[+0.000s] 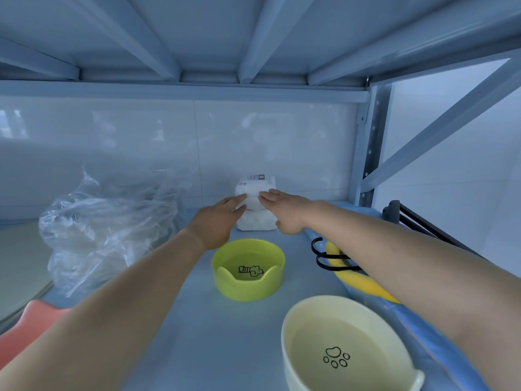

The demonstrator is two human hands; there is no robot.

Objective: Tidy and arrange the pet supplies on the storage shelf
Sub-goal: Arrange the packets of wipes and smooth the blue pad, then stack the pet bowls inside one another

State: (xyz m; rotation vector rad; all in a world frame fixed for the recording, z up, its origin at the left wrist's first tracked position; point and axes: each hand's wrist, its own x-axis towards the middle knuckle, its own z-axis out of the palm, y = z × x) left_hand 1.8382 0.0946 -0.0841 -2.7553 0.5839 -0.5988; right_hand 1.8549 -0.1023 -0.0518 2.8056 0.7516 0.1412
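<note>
Gap between plastic bag (104,235) and green bowl (248,289) — cream bowl (290,368) front-right

Beyond the fingertips (238,198) stands a glossy white tiled wall (127,142), catching soft reflections. Above them run pale blue-grey metal shelf beams (256,38); to their right rises a perforated steel upright (369,153) with a diagonal brace (439,124).

Label on the white packs (255,190) at the shelf's back edge is way too small to read, and the left hand (218,218) and right hand (284,210) cover their middle. The pink bowl (31,325) at the front left corner is mostly under an arm and cut off. The cream bowl (310,303) runs off the bottom. The yellow thing (363,283) is half hidden under the other arm.
</note>
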